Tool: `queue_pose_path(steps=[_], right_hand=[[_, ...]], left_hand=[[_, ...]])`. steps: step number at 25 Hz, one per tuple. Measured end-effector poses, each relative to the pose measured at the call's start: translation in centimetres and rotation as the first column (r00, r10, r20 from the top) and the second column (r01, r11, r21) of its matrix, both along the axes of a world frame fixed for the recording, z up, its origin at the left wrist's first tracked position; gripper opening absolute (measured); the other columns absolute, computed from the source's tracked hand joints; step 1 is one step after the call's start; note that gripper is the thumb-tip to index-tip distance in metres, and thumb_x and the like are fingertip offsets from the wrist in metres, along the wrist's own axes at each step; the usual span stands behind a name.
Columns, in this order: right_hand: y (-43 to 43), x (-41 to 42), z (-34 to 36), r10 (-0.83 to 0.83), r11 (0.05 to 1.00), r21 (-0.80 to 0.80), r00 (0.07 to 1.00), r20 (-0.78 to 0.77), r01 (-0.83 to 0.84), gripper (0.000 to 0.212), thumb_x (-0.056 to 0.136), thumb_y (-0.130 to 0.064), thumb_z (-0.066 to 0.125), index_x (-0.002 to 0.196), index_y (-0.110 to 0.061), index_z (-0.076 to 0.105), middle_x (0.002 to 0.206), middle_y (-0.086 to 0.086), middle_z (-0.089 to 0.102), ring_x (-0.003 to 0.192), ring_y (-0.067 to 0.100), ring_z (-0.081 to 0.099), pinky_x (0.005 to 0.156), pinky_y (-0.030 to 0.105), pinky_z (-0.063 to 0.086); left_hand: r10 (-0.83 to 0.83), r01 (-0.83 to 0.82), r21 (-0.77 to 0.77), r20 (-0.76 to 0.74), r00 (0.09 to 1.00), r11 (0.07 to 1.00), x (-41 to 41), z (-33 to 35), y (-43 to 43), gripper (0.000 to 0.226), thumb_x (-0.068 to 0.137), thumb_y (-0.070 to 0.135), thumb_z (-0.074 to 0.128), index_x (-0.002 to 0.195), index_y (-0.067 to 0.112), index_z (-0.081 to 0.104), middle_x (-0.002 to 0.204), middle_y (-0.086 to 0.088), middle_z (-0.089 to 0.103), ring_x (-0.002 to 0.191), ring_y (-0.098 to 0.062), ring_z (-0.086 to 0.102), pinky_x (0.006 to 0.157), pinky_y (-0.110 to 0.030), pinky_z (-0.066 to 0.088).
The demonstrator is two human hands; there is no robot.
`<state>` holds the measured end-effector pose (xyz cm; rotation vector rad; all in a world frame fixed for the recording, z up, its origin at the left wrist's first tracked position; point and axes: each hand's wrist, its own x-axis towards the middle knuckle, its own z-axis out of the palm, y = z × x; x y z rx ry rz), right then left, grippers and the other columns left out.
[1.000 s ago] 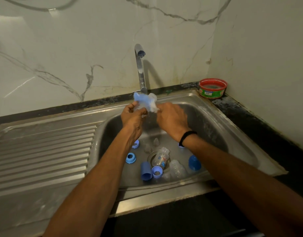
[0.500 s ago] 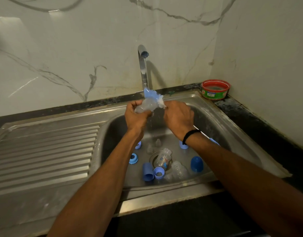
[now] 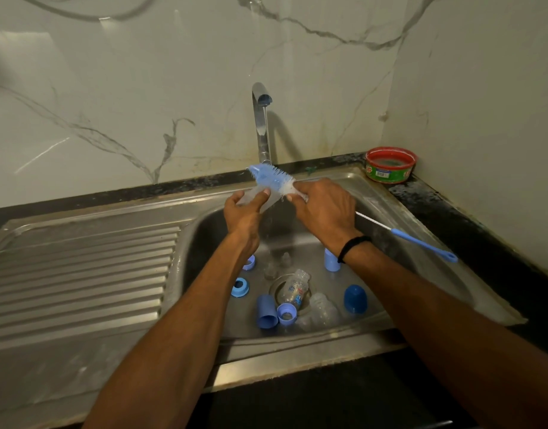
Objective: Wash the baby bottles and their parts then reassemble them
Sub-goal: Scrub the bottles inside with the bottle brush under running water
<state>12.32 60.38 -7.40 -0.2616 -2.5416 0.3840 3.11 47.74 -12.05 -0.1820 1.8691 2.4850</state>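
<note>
The clear bottle lies tilted in my left hand, fingers and thumb curled round it, under the tap. My right hand pinches the brush just behind its bristles, close above the bottle. Blue caps lie in the sink below.

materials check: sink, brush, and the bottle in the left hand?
The sink looks like stainless steel, brushed finish: grey sheen, soft reflections, pressed drainboard ribs. The brush has blue and white bristles, likely nylon, a thin pale stem, maybe wire, and a matte blue plastic handle. The bottle in the left hand is translucent, probably plastic; glass cannot be ruled out.
</note>
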Motion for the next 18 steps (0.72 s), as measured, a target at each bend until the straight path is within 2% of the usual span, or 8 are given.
queue_pose_path(steps=[2, 4, 7, 10, 12, 14, 16, 18], right_hand=[[0.3, 0.1, 0.1, 0.053, 0.999, -0.014, 0.998, 0.042, -0.052, 0.039, 0.096, -0.039, 0.058, 0.134, -0.027, 0.061, 0.120, 0.008, 0.064, 0.104, 0.022, 0.061, 0.077, 0.027, 0.042], [0.4, -0.3, -0.2, 0.107, 0.994, -0.032, 0.993, 0.058, -0.105, 0.044, 0.095, -0.043, 0.059, 0.136, -0.028, 0.058, 0.122, 0.012, 0.061, 0.106, 0.025, 0.059, 0.083, 0.029, 0.043], [0.4, -1.4, -0.7, 0.155, 0.985, -0.081, 0.988, -0.006, -0.155, 0.042, 0.095, -0.053, 0.054, 0.126, -0.027, 0.068, 0.100, 0.009, 0.070, 0.092, 0.023, 0.062, 0.073, 0.027, 0.038], [1.0, -2.0, -1.1, 0.068, 0.988, -0.128, 0.991, -0.117, -0.083, 0.035, 0.092, -0.052, 0.056, 0.106, -0.029, 0.077, 0.079, 0.001, 0.072, 0.074, 0.021, 0.063, 0.066, 0.027, 0.041], [1.6, -2.0, -1.0, -0.011, 0.992, -0.126, 0.990, -0.140, -0.007, 0.027, 0.089, -0.044, 0.063, 0.103, -0.027, 0.078, 0.084, 0.002, 0.073, 0.076, 0.022, 0.063, 0.067, 0.028, 0.040], [1.7, -2.0, -1.0, -0.018, 0.993, -0.114, 0.992, -0.125, 0.003, 0.028, 0.089, -0.038, 0.068, 0.113, -0.024, 0.075, 0.098, 0.006, 0.072, 0.087, 0.026, 0.063, 0.076, 0.033, 0.045], [1.7, -1.9, -0.8, -0.022, 0.997, -0.079, 0.993, -0.115, 0.013, 0.032, 0.090, -0.033, 0.069, 0.120, -0.023, 0.071, 0.106, 0.008, 0.070, 0.096, 0.027, 0.062, 0.085, 0.036, 0.047], [1.7, -1.8, -0.9, -0.020, 0.996, -0.091, 0.994, -0.108, 0.010, 0.032, 0.091, -0.031, 0.067, 0.122, -0.022, 0.070, 0.110, 0.008, 0.070, 0.099, 0.026, 0.063, 0.088, 0.036, 0.049]], left_hand=[[-0.032, 0.033, -0.058, 0.018, 0.999, 0.998, -0.2, -0.1, -0.1, 0.045, 0.077, 0.023, 0.085, 0.115, 0.010, 0.065, 0.113, -0.012, 0.072, 0.102, -0.027, 0.071, 0.094, -0.046, 0.058], [-0.045, 0.045, -0.069, 0.012, 0.999, 0.997, 0.0, 0.1, -0.1, 0.025, 0.084, 0.015, 0.079, 0.107, 0.011, 0.068, 0.107, -0.009, 0.074, 0.100, -0.025, 0.072, 0.094, -0.046, 0.058], [-0.131, 0.131, 0.064, -0.001, 0.991, 0.989, 0.5, 0.8, -0.2, 0.027, 0.090, 0.005, 0.070, 0.115, 0.014, 0.063, 0.113, -0.007, 0.071, 0.100, -0.025, 0.073, 0.084, -0.042, 0.062], [-0.161, 0.164, 0.088, -0.035, 0.986, 0.983, 1.0, 0.9, -0.1, 0.039, 0.088, 0.002, 0.072, 0.124, 0.012, 0.061, 0.117, -0.009, 0.070, 0.100, -0.025, 0.074, 0.085, -0.041, 0.062], [-0.148, 0.151, 0.076, -0.045, 0.988, 0.986, 1.2, 0.9, 0.2, 0.045, 0.085, 0.001, 0.075, 0.126, 0.012, 0.059, 0.117, -0.010, 0.070, 0.102, -0.027, 0.073, 0.088, -0.044, 0.061], [-0.118, 0.122, 0.100, -0.049, 0.992, 0.987, 1.4, 1.0, 0.2, 0.043, 0.085, 0.001, 0.075, 0.122, 0.013, 0.057, 0.116, -0.008, 0.067, 0.104, -0.028, 0.071, 0.088, -0.046, 0.061], [-0.088, 0.095, 0.110, -0.068, 0.994, 0.989, 1.3, 1.1, 0.2, 0.042, 0.085, 0.004, 0.076, 0.121, 0.010, 0.056, 0.117, -0.008, 0.064, 0.105, -0.028, 0.068, 0.086, -0.046, 0.061], [-0.079, 0.087, 0.093, -0.089, 0.993, 0.992, 1.2, 1.0, 0.0, 0.042, 0.085, 0.006, 0.076, 0.122, 0.006, 0.057, 0.122, -0.012, 0.064, 0.107, -0.029, 0.068, 0.084, -0.045, 0.062]])
